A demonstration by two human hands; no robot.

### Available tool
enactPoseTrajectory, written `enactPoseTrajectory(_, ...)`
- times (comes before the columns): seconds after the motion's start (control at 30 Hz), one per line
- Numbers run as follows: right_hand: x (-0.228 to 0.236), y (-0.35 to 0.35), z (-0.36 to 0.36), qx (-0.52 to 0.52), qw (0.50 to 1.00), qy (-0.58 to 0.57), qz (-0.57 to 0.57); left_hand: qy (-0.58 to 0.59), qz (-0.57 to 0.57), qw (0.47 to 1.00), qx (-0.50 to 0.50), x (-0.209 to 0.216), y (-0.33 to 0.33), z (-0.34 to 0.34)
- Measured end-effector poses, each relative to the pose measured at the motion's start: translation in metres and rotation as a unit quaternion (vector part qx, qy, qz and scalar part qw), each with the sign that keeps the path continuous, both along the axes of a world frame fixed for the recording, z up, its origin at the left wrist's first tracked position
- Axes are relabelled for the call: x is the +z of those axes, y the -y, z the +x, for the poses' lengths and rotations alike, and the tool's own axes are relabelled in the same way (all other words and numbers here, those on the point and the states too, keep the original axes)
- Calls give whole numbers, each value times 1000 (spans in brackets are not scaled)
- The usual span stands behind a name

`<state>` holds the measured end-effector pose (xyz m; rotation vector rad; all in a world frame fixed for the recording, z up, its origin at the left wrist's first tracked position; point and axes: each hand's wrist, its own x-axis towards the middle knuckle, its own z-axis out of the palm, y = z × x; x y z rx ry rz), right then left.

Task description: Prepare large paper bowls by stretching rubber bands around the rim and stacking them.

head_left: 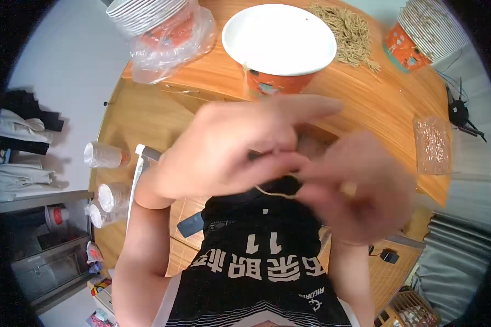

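Note:
A thin tan cord [275,193] runs between my two hands, in front of my chest. My left hand [234,144] is closed in a pinch at the cord, with its index finger stretched out to the right. At its right, my right hand [363,188] is blurred by motion, its fingers curled in and the cord running to its fingertips. Just beyond the hands stands a large orange paper tub [281,83] with a white inside, near the table's front edge. A bit of cord [245,68] hangs at its rim. Behind it lies a heap of similar tan cords [346,38].
A stack of paper tubs in clear plastic [172,35] stands at the table's left, another stack [412,46] at the far right. A clear plastic packet [433,144] lies by the right edge. Wrapped tubs [112,197] and a dark phone [191,224] are lower down.

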<state>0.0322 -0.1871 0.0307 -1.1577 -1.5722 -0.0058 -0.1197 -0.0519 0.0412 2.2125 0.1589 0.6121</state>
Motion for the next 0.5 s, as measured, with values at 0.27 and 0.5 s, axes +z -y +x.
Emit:
enactPoseTrajectory(0.27, -38, -62, 101, -84, 994, -48, -45, 12, -171, 983, -68, 13, -33, 0)
enactPoseTrajectory(0.5, -59, -72, 120, -72, 971, 228, -23, 83, -346, 919, -170, 79, -104, 15)
